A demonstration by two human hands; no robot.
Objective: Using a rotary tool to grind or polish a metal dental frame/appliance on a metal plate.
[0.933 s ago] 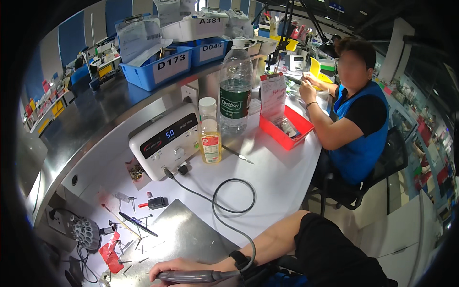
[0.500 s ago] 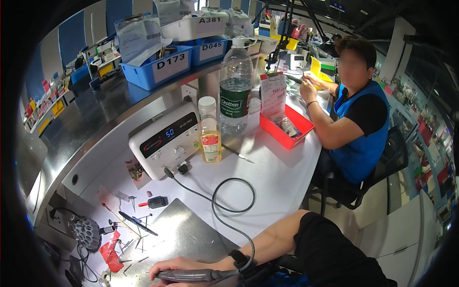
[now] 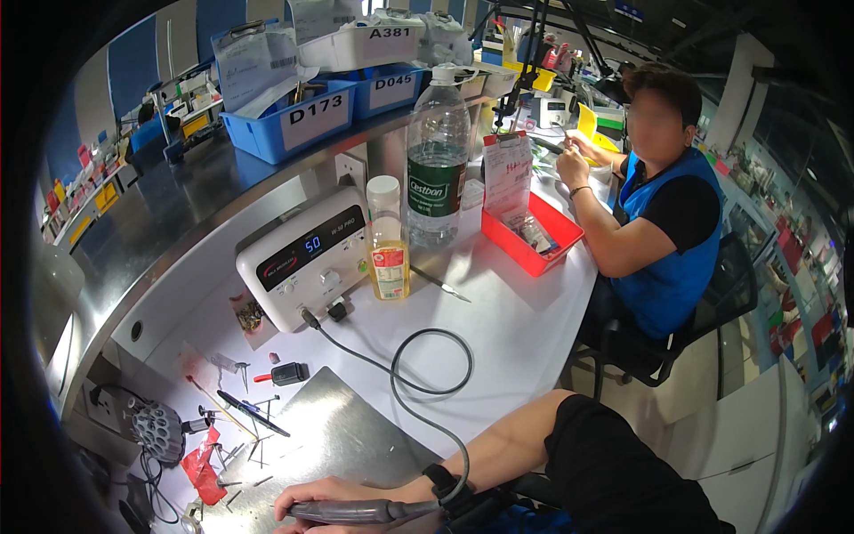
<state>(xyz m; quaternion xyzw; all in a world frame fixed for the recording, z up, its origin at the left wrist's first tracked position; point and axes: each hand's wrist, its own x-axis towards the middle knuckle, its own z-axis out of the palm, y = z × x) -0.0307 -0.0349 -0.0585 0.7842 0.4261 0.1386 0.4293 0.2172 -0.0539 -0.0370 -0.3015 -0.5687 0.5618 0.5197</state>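
At the bottom edge of the view, just above the shiny rectangular metal sheet (image 3: pixel 356 418), we see the slim grey pen-shaped handpiece (image 3: pixel 356 511), lying nearly level. Our right hand (image 3: pixel 325 491) grasps it from above, fingers curled over its front end, and a black band (image 3: pixel 440 481) circles the wrist. A sliver of skin shows below the handpiece; it may be the right thumb or part of our left hand, so we cannot tell what the left one grips. From the tool's rear a thin dark grey cable (image 3: pixel 433 331) passes the wrist, loops once on the white tabletop (image 3: pixel 516 347) and plugs into a boxy white control unit (image 3: pixel 307 294) with a lit blue display. Left of our fingers, at the sheet's edge, we find scattered thin metal bits, a slender black pen (image 3: pixel 253 414) and a crumpled piece of red plastic (image 3: pixel 204 467), with a round grey holder full of holes (image 3: pixel 156 432) beyond. Beside the unit stand a small white-capped bottle of yellowish liquid (image 3: pixel 390 271) and a tall clear plastic bottle with a green label (image 3: pixel 435 187). Farther right sit a red plastic tray (image 3: pixel 511 249) and, past it, a co-worker in a blue vest (image 3: pixel 676 231).
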